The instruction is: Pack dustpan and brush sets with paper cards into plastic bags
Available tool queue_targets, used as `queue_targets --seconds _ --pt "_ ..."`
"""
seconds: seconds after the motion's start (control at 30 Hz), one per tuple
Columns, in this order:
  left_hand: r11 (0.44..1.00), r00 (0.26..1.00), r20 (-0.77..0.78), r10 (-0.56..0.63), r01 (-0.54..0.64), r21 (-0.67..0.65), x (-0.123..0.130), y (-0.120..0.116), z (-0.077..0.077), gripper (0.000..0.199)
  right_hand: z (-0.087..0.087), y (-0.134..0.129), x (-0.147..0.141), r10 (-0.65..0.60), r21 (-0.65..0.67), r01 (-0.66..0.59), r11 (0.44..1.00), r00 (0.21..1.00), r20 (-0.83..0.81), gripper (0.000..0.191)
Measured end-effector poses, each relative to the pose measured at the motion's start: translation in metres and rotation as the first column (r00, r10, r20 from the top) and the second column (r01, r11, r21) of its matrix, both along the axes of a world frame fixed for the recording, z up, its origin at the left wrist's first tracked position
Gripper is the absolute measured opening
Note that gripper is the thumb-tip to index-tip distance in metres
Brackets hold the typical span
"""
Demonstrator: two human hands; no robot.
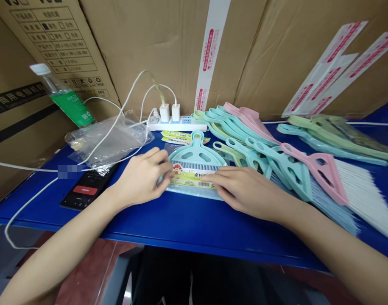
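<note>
A black phone with a lit screen [84, 189] lies at left on the blue surface [168, 224]. The left hand [146, 174], fingers curled, pinches the left end of the yellow printed label strip [194, 177] across the pale-turquoise dustpan-and-brush set [196, 157], near centre. The right hand [244, 188] presses the strip's right part, fingers extended together. Right, pastel plastic brushes [295, 171] lie overlapping.

two hands [146, 176], one phone [85, 190], one bottle [71, 103], two chargers [164, 113]
</note>
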State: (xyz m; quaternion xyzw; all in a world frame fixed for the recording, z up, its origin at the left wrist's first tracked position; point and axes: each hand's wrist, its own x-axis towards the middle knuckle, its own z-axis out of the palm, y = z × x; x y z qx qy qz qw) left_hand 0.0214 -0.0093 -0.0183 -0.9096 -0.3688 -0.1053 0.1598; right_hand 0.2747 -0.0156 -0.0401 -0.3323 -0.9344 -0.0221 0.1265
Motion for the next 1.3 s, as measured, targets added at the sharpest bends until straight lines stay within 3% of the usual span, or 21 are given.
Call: queue_targets --seconds 0.13,0.23,0.6,0.9,1.3 --pt "0.968 0.974 -0.001 -0.228 0.227 -0.106 0.001 0.001 -0.006 0.027 0.001 -0.001 -0.002 0.000 -0.005 -0.001 1.000 1.000 -0.005 0.042" --pt "0.942 0.958 -0.030 -0.286 0.276 -0.192 0.001 0.003 -0.010 0.032 0.001 -0.002 -0.003 0.022 0.010 -0.022 1.000 1.000 0.010 0.046" --pt "0.931 0.975 -0.060 -0.214 0.185 -0.314 0.003 0.003 -0.007 0.038 0.005 0.001 0.008 0.072 0.114 -0.077 0.990 0.996 0.050 0.040" --pt "0.923 0.989 -0.077 -0.124 0.087 -0.374 0.006 0.001 -0.004 0.052 0.010 -0.005 0.019 -0.150 0.013 0.150 0.989 0.979 0.138 0.041" --pt "0.928 0.990 -0.067 -0.128 0.096 -0.359 0.005 0.002 -0.005 0.056 0.010 -0.006 0.024 -0.270 -0.057 0.283 0.957 0.948 0.167 0.038"
